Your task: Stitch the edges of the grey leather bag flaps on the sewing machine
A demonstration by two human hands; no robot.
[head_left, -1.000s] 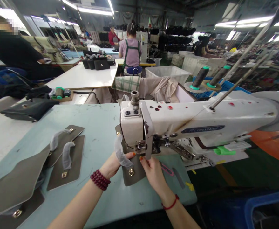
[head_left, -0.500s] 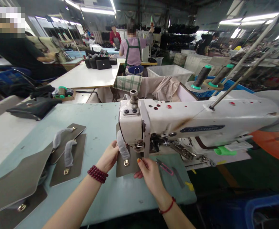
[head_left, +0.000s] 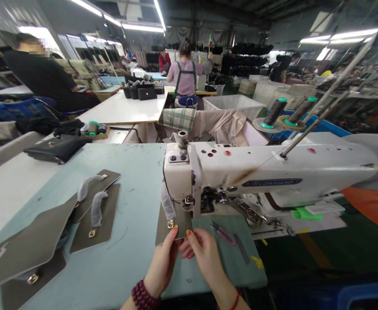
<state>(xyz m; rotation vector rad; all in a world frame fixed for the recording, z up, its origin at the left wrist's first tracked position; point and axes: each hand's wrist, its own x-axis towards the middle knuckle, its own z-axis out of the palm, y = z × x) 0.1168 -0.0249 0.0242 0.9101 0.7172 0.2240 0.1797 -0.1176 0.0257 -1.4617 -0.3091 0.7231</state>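
Note:
A grey-brown panel (head_left: pixel 163 232) lies partly beneath the head of the white sewing machine (head_left: pixel 227 168). On it is a curved handle (head_left: pixel 167 201) in whitish wrapping, with a gold buckle (head_left: pixel 170 223) at its lower end. My left hand (head_left: pixel 165 260) pinches the panel's near edge, thumb on top, just below the buckle. Right beside it, my right hand (head_left: pixel 203 254) grips the near right corner with its thumb over the panel. The fingertips under the panel are partly hidden.
Several similar panels (head_left: pixel 40 232) with wrapped handles lie at the left. Pink-handled snips (head_left: pixel 223 234) and a grey strip (head_left: pixel 241 248) are right of my hands. Thread cones (head_left: pixel 274 113) stand behind the machine. A black bag (head_left: pixel 58 148) sits back left. People work farther off.
My left hand has moved from the panel's left side, by the handle, down to its near edge beside my right hand. The camera view has shifted slightly.

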